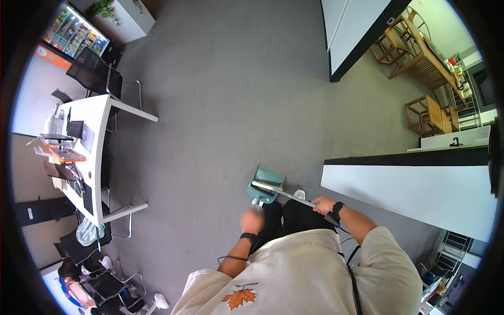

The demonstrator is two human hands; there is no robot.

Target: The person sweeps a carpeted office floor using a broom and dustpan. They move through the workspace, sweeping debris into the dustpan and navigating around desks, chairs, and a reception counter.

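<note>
A long-handled teal plastic dustpan (258, 193) is in front of my feet, its open side facing away from me. The top of its handle runs into my left hand (252, 220), which is blurred but closed around it. My right hand (323, 205) grips the grey stick of a broom (289, 194). The broom's pale head, with dark bristles, lies across the dustpan's mouth, over its inside. Part of a white shoe (299, 193) shows beyond the stick.
Grey floor (220, 98) spreads ahead. To the left stands a white desk (98, 157) with laptops and chairs; a person (71, 271) sits behind. A white partition (409, 193) rises close on my right. Wooden chairs (429, 116) and a lit display fridge (76, 33) are farther off.
</note>
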